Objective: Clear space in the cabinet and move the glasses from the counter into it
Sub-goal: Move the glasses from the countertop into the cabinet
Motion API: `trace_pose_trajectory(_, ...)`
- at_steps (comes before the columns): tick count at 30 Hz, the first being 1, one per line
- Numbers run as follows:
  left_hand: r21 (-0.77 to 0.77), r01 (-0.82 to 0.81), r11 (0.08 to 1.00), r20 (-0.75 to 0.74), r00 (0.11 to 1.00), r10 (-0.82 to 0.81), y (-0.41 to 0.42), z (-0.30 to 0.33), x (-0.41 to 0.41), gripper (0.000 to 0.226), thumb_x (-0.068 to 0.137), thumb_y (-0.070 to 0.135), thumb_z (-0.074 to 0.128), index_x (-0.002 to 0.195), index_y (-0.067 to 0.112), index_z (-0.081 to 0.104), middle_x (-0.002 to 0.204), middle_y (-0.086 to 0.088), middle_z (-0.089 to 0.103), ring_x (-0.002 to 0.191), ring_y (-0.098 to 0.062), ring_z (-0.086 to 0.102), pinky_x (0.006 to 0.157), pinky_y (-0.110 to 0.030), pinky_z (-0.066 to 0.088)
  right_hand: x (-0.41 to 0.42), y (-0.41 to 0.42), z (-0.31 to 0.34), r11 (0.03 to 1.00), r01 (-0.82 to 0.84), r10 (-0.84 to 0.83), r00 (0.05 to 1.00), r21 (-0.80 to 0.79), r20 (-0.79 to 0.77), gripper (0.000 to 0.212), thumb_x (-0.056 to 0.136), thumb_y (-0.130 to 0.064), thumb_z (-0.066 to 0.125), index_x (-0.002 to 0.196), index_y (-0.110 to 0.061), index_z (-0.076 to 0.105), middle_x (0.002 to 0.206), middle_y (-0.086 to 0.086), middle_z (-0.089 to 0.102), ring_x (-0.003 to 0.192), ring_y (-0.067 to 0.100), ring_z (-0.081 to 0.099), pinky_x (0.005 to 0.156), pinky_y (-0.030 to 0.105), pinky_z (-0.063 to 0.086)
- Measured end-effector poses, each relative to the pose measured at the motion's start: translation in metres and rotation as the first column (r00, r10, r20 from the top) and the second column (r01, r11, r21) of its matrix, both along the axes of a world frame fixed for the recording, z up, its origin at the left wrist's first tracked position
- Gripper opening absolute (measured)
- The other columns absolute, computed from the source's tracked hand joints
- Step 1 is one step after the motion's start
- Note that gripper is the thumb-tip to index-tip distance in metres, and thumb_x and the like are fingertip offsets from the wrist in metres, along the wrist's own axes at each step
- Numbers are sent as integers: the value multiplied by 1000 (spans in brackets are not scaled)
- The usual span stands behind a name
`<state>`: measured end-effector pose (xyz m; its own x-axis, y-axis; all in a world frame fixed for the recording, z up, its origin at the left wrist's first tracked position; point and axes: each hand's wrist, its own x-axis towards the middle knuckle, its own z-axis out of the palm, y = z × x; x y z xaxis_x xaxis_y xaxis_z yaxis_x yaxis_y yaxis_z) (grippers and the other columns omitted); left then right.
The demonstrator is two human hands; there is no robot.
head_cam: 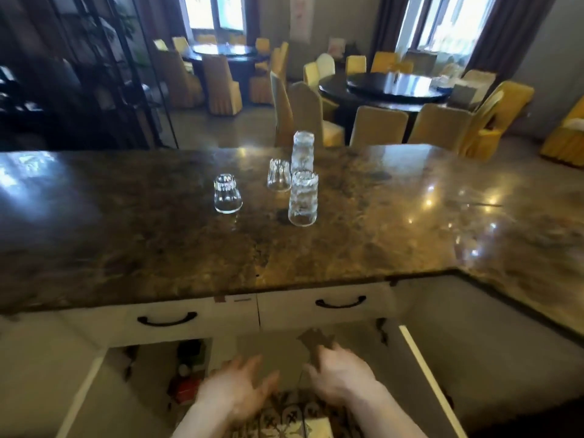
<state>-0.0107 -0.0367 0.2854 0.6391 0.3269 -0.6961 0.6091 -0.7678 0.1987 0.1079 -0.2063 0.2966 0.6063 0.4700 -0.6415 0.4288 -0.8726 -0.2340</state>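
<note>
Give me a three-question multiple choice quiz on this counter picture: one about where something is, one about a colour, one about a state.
1. Where are the glasses?
A. on the counter
B. inside the cabinet
C. in the person's grip

2. What colour are the drawer handles?
A. white
B. black
C. gold

3. The cabinet doors below are:
A. shut
B. open
C. taken off

Answers:
1. A: all the glasses stand on the stone top.
2. B: both handles are dark against white drawer fronts.
3. B: the doors swing outward and the inside shows.
</note>
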Motion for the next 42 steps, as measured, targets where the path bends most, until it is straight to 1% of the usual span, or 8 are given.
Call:
trace_pose_trajectory(4,73,5,997,80,997,-11,-9,64,16,83,79,86,32,151,44,25,159,1,32,141,-21,36,112,-40,35,17,-8,61,997,-75,75,997,3,20,57,97,-60,44,138,-21,51,141,7,54,127,29,51,103,44,44)
trace_pose_trajectory(9,218,-17,976,299,953,-50,-2,139,47,75,81,81,43,142,38,42,141,9,54,123,-14,53,95,-35,47,45,-7,134,986,-126,101,971,105,219,54,96,-57,49,135,-21,55,137,8,58,124,29,55,101,42,46)
trace_pose_trajectory(14,302,-139,943,615,784,-81,9,193,74,69,84,73,50,143,41,37,137,11,55,119,-12,55,92,-34,50,71,1,194,949,-148,40,933,280,358,45,93,-55,53,124,-23,61,121,3,66,109,25,62,93,41,52)
trace_pose_trajectory(21,308,-234,922,826,546,-138,26,224,99,72,89,60,55,151,38,25,158,10,30,145,-13,25,118,-39,27,95,29,219,851,-271,-37,824,450,566,46,94,-46,57,135,-25,50,133,2,52,124,24,51,100,41,47)
trace_pose_trajectory(26,343,-248,906,819,552,-159,55,200,115,77,90,59,55,153,41,14,164,10,12,150,-15,10,122,-40,15,114,59,195,814,-305,-84,781,494,619,66,95,-40,59,153,-28,30,164,6,22,151,26,21,118,41,33)
trace_pose_trajectory(33,337,-214,917,791,593,-153,137,166,162,86,86,61,60,153,42,12,164,6,10,150,-19,11,122,-39,13,161,116,164,870,-302,-58,722,389,690,77,93,-39,64,156,-31,21,168,8,7,154,27,9,121,40,25)
trace_pose_trajectory(38,427,-95,899,667,704,-242,208,151,199,100,80,62,66,154,43,1,165,2,2,151,-21,1,122,-39,3,206,166,160,926,-352,141,660,138,738,90,88,-31,69,158,-31,12,169,10,-2,154,29,-7,125,48,8)
trace_pose_trajectory(42,555,114,824,448,794,-411,250,143,232,114,75,58,75,153,43,-6,165,-2,-10,151,-24,-12,122,-44,-4,232,195,156,877,-434,435,535,-207,724,85,92,-26,63,159,-26,11,168,15,-6,152,37,-16,121,59,-4)
